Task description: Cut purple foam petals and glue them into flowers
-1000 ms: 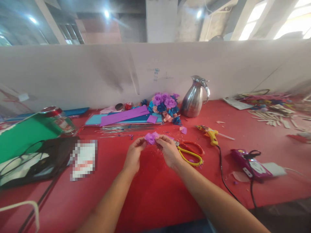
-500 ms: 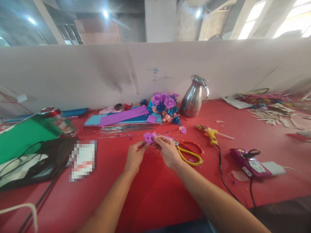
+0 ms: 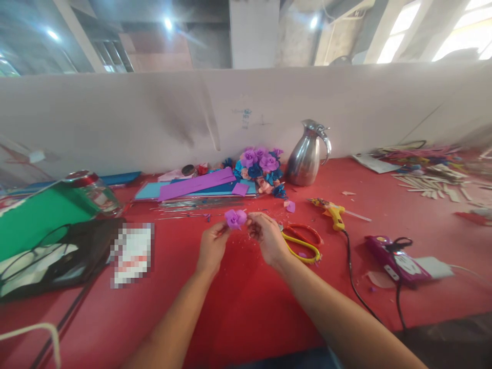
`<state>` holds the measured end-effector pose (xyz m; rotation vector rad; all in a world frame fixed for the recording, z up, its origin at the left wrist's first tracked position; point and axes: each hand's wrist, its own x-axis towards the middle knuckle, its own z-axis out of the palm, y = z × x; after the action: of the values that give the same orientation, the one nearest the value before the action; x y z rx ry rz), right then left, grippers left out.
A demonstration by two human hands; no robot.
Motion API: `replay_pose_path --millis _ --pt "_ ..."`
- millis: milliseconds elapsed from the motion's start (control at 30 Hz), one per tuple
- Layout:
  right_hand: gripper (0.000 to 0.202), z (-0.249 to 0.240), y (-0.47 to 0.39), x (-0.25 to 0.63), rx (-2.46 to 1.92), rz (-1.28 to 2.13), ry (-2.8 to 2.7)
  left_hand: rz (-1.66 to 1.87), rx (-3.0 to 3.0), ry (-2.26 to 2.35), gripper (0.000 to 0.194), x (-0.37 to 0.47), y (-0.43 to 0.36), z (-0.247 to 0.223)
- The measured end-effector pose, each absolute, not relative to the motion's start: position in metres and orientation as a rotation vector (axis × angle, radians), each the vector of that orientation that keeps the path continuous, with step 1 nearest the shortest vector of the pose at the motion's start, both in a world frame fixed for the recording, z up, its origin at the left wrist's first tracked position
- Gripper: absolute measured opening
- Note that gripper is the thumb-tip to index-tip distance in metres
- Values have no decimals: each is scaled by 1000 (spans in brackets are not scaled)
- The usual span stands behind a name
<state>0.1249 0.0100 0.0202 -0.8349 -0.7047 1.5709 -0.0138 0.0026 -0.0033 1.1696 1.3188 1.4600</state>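
A small purple paper flower [image 3: 236,219] is pinched between the fingertips of my left hand [image 3: 213,246], above the red table. Just right of the flower is my right hand [image 3: 269,238], its fingers curled together; whether anything is between them is too small to tell. Scissors with red and yellow handles [image 3: 302,248] lie beside my right hand. Behind the hands rests a bunch of purple, blue and pink paper flowers [image 3: 261,166]. Purple paper [image 3: 196,184] lies on blue sheets, with thin wires [image 3: 188,206] in front.
On the right are a yellow glue gun [image 3: 333,212], a purple power strip [image 3: 397,260] and cables. A steel jug [image 3: 305,154] stands by the wall. On the left sit a glass jar [image 3: 94,192], a green sheet [image 3: 42,218] and a dark bag [image 3: 92,246].
My right hand has come slightly away from the purple flower, to the right. The flower now shows more of its face, still in my left hand.
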Motion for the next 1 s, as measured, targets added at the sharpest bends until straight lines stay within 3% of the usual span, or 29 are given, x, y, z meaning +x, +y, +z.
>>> replay_pose_path --millis 167,733,1000 --pt "15 17 7 119 -989 1522 -965 1445 1020 1212 39 -14 3 -4" --pt "10 -1 14 115 -924 1133 -1372 1489 826 1001 23 -14 1 9" --pt "11 -2 12 116 -958 1032 -1458 1408 1068 999 26 -15 0 5"
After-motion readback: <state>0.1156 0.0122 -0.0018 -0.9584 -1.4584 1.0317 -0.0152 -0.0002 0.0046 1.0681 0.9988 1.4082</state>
